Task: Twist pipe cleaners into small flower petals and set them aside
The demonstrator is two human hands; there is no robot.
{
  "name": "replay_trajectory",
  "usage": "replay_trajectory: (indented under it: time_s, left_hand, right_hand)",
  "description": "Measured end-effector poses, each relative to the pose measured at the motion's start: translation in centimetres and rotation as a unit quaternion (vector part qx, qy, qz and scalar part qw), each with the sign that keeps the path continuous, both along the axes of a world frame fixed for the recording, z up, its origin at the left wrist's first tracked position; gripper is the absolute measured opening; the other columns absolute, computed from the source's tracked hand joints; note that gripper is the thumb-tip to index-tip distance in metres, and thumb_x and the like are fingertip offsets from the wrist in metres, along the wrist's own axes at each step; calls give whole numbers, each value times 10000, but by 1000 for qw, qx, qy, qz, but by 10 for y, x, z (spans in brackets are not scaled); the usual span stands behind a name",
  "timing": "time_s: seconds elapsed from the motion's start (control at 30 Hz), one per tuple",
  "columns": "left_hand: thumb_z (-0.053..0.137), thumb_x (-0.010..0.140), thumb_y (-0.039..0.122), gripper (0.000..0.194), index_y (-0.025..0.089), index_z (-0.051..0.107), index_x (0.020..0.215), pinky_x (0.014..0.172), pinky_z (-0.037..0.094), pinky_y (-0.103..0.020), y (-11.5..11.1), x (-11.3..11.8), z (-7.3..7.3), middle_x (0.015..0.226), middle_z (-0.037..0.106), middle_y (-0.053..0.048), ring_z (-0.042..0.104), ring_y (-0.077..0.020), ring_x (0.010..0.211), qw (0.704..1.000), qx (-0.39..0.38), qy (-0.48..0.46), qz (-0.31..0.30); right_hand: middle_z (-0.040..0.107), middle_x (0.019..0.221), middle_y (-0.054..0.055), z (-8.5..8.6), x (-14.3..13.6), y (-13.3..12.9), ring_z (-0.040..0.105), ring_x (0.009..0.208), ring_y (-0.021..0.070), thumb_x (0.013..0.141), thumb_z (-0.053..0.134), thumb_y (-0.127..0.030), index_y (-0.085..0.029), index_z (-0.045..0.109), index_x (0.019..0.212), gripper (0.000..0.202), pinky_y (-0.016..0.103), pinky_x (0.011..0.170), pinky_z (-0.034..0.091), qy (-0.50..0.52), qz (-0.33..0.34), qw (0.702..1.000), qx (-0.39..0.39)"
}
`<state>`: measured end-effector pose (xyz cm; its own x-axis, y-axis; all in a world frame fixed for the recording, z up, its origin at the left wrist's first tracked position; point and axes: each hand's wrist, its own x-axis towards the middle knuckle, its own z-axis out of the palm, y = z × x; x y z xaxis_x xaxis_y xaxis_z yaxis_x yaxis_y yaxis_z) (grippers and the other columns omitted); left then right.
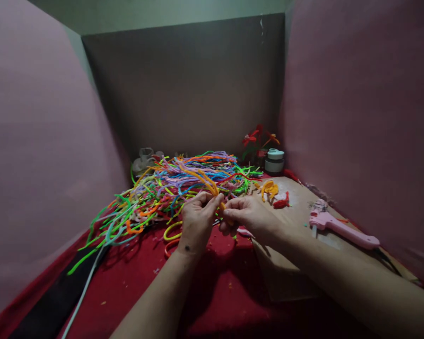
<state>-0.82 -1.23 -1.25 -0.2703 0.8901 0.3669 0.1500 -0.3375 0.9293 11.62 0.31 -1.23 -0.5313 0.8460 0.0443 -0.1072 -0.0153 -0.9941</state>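
Observation:
Orange pipe cleaners rise from between my two hands, their long ends leaning up and to the left. My left hand pinches them between thumb and fingers. Close against it, my right hand is closed on the lower part of the same orange pipe cleaners, where they look folded or twisted. The fingers hide most of that part. Behind my hands spreads a big heap of many-coloured pipe cleaners. Yellow and red loops lie just left of my left wrist.
A pink glue gun rests on a cardboard sheet at the right, near an orange piece and a red piece. Farther back stand a lidded jar and red flowers. Pink panels flank the red cloth.

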Motion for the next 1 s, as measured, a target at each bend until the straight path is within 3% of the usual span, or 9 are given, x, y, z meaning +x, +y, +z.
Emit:
replay_trajectory:
  time_s: [0.2, 0.3, 0.4, 0.6, 0.87, 1.0]
  left_hand:
    - [658, 680, 339, 289, 158, 467, 563, 355, 262, -183, 11, -15, -2, 408, 392, 69, 343, -48, 335, 982, -49, -142, -118]
    - [697, 636, 337, 270, 161, 493, 617, 346, 295, -176, 15, -21, -4, 404, 366, 84, 331, -46, 323, 969, -73, -191, -135]
    - [723, 602, 308, 273, 160, 494, 611, 345, 333, -182, 16, -21, -5, 402, 350, 92, 323, -42, 320, 965, -85, -207, -138]
    - [702, 644, 324, 257, 146, 516, 637, 342, 308, -184, 16, -16, -9, 478, 476, 48, 395, -49, 335, 970, -71, -174, -152]
    - [704, 649, 344, 308, 151, 482, 558, 337, 228, -180, 12, -14, -6, 388, 402, 69, 335, -39, 321, 987, -59, -98, -117]
    - [676, 670, 333, 289, 146, 495, 543, 352, 263, -187, 9, -10, -3, 384, 418, 62, 355, -46, 331, 991, -65, -69, -93]
  right_hand:
    - [627, 522, 45, 4, -6, 15, 554, 417, 121, 667, 622, -263, -125, 560, 588, 171, 245, 452, 424, -2, 43, 999, -20]
    - [653, 596, 63, 0, -7, 23, 590, 489, 137, 675, 624, -290, -109, 615, 678, 182, 255, 493, 442, 37, 87, 995, -43]
    - [642, 597, 50, -6, -9, 26, 589, 527, 130, 630, 657, -260, -116, 613, 659, 153, 261, 547, 451, 97, 67, 991, -70]
    - [654, 620, 71, -12, -10, 21, 577, 524, 124, 610, 650, -216, -107, 618, 644, 119, 263, 566, 433, 103, 58, 988, -98]
    - [642, 551, 49, -17, -10, 18, 551, 478, 119, 655, 617, -262, -139, 576, 636, 131, 251, 501, 392, 113, 26, 990, -86]
    - [644, 541, 44, -16, -9, 17, 527, 449, 98, 658, 619, -240, -133, 571, 612, 126, 241, 495, 389, 107, -12, 993, -58]
